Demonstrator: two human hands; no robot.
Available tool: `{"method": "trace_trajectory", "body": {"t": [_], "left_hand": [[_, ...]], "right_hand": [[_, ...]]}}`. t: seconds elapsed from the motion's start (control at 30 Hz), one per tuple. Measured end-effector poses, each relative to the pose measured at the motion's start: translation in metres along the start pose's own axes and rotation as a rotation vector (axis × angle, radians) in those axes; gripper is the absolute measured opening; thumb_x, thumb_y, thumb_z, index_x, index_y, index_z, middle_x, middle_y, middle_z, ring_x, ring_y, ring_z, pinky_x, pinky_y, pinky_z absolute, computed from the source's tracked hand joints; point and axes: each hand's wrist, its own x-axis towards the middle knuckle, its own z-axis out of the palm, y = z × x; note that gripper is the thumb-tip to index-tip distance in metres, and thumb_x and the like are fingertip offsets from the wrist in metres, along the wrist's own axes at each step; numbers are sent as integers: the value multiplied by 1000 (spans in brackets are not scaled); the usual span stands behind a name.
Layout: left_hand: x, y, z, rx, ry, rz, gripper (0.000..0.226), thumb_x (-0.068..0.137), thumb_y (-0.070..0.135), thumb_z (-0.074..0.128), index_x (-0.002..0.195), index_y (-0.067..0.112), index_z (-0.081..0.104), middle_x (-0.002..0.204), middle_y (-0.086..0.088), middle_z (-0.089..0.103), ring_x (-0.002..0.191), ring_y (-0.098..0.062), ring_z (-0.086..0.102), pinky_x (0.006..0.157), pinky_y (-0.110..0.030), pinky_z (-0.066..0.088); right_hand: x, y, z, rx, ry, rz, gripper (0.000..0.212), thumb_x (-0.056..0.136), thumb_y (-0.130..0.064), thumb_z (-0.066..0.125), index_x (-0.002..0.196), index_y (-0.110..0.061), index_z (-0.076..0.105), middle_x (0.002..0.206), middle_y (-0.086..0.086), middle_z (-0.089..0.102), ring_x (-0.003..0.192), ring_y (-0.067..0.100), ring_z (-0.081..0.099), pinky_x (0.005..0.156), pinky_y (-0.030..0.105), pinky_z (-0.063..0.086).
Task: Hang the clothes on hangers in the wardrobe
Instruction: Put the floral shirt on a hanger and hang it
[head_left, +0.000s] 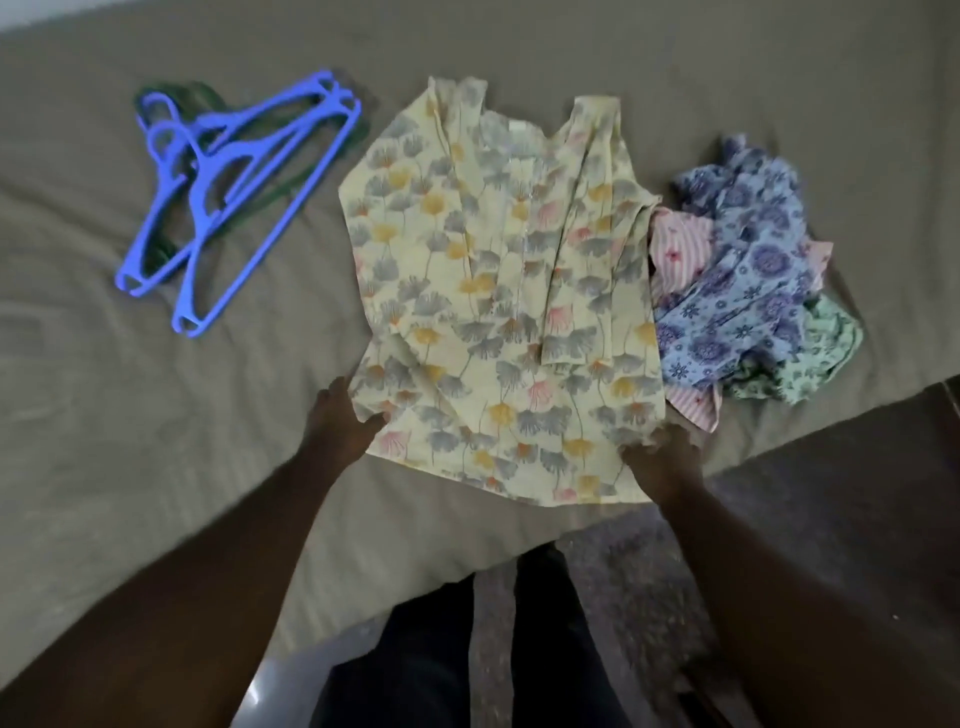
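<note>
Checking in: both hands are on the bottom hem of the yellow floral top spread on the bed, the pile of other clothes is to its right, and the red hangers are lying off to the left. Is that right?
Nearly. The hangers are blue, with darker green ones beneath, not red; the head view shows this. The rest holds: the left hand and right hand grip the hem of the yellow floral top on the bed, and the pile of other clothes lies to its right.

A pale yellow floral cotton top (498, 291) lies spread flat, neckline away from the viewer. Just right of it, touching, sits a crumpled heap of blue, pink-striped and green clothes (748, 280). Well left lie stacked blue plastic hangers (234, 192) over green ones.
</note>
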Motion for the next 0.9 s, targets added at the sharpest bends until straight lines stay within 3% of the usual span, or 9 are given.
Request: {"method": "trace_trajectory", "body": {"t": [0.13,0.2,0.33,0.4,0.5,0.6,0.7,0.8,0.9], "left_hand": [[11,3,15,61,98,-22,56,82,39,74,124,8,56,117,-16,64,110,-38,58,88,-43,48],[14,11,14,56,39,-20,37,88,33,66,119,13,64,110,-13,68,105,-36,62,82,-36,49],[10,69,-40,-435,143,67,21,89,28,62,89,7,61,86,-15,63,78,-32,65,55,-33,53],[-3,104,-100,-778,364,163,15,93,27,60,82,17,57,74,-7,57,58,-17,55,39,-22,46],[-28,118,-166,-990,553,333,18,96,32,57,95,14,61,72,-1,53,50,-9,44,36,-15,31],[-34,70,-144,-706,496,177,32,93,38,59,90,6,59,67,0,50,51,-12,52,39,-23,35],[-30,7,-91,-231,392,81,46,80,55,49,71,10,55,63,-4,50,67,-30,56,60,-36,37],[-32,-32,-62,-236,339,-19,42,79,51,54,76,10,60,69,-10,61,66,-27,55,59,-35,35],[-32,-53,-47,-189,308,-141,25,90,27,68,85,3,64,82,-22,68,66,-31,59,57,-34,40]], "right_hand": [[21,10,17,-37,143,9,67,72,-29,84,125,-6,50,123,18,58,116,39,53,96,43,45],[25,1,11,-134,41,-117,45,83,-28,76,118,-7,58,115,15,66,106,36,61,86,38,49],[23,-68,-50,220,-111,-323,22,98,-12,55,112,1,64,87,5,65,74,19,60,50,19,48],[0,-118,-105,470,132,-467,18,100,-17,51,110,-3,59,82,3,58,73,15,59,44,16,45],[-34,-144,-156,632,502,-760,14,98,-34,53,98,-20,54,84,7,59,74,22,55,64,37,47],[-34,-112,-122,421,296,-646,19,97,-36,53,89,-18,55,75,-2,56,69,20,52,66,33,38],[-21,-64,-61,206,94,-409,30,93,-34,55,93,-5,59,80,8,61,77,28,57,73,32,41],[-17,-27,-20,178,-22,-302,28,92,-32,63,95,-5,57,81,8,59,84,32,61,71,30,41],[-14,-7,8,49,-73,-161,27,90,-29,69,95,-7,54,87,9,59,97,38,62,75,35,41]]}}
